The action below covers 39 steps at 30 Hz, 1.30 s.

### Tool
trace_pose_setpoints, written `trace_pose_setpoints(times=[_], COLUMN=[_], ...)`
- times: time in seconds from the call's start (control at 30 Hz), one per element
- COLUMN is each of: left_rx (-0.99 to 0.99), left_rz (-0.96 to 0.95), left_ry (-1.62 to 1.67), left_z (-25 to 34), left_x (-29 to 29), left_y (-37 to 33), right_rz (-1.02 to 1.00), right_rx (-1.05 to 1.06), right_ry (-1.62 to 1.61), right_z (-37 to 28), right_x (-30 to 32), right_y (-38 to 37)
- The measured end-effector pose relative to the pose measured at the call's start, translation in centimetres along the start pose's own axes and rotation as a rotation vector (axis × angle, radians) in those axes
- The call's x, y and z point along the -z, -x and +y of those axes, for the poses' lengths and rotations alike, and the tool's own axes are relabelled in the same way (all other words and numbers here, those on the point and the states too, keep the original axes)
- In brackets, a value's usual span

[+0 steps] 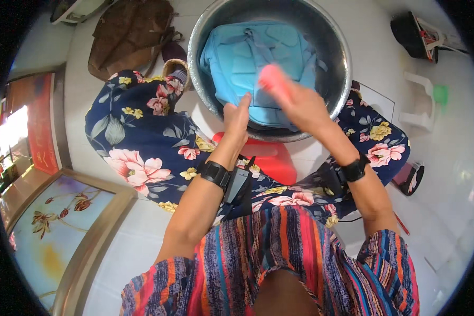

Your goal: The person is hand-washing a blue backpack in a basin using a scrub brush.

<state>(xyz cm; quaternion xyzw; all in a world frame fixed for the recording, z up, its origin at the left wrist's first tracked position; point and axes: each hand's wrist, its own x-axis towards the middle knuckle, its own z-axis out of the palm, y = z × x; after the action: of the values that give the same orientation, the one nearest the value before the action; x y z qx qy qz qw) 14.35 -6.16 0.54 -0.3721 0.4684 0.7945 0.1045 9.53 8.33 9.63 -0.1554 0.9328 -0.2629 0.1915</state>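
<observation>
A light blue backpack lies in a large round metal basin between my legs. My left hand grips the backpack's near left edge, its thumb on top and its other fingers mostly hidden. Over the middle of the backpack, my right hand is closed around a pink brush. Motion blurs the brush, and its bristles cannot be made out. Straps and padded panels show on the backpack's upper face.
Below the basin's near rim is a red plastic thing. A brown backpack lies at the far left on the pale floor. A white plastic stool lies at the right, beside a green object. A framed flower panel stands at the near left.
</observation>
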Motion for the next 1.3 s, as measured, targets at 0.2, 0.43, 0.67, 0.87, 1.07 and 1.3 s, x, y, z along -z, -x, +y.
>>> trace_pose_setpoints(times=[0.2,0.43,0.67,0.87,1.07,1.3], left_rx=[-0.033,-0.022,-0.045,0.086,0.034,0.025], left_rz=[0.079,0.149,0.333,0.343,0.378,0.379], left_ry=[-0.003,-0.091,0.034,-0.061,-0.006,-0.084], left_z=[-2.4,-1.3,-3.2,-2.6,-1.9,-2.3], left_x=[1.6,1.4,0.6,1.0,1.0,0.6], left_y=[0.3,1.1,1.3,1.7,1.2,0.2], right_rz=[-0.284,-0.371,-0.357,-0.313,-0.294,-0.276], right_rx=[0.013,-0.091,-0.074,-0.115,0.103,0.091], right_ry=[0.317,0.353,0.276,0.323,0.439,0.45], right_z=[2.8,2.4,2.9,4.1,-1.7,0.8], right_x=[-6.5,-4.6,-8.4,-6.1,-5.0,-9.6], right_y=[-4.1,-7.1,-4.0,-7.3,0.0,-5.6])
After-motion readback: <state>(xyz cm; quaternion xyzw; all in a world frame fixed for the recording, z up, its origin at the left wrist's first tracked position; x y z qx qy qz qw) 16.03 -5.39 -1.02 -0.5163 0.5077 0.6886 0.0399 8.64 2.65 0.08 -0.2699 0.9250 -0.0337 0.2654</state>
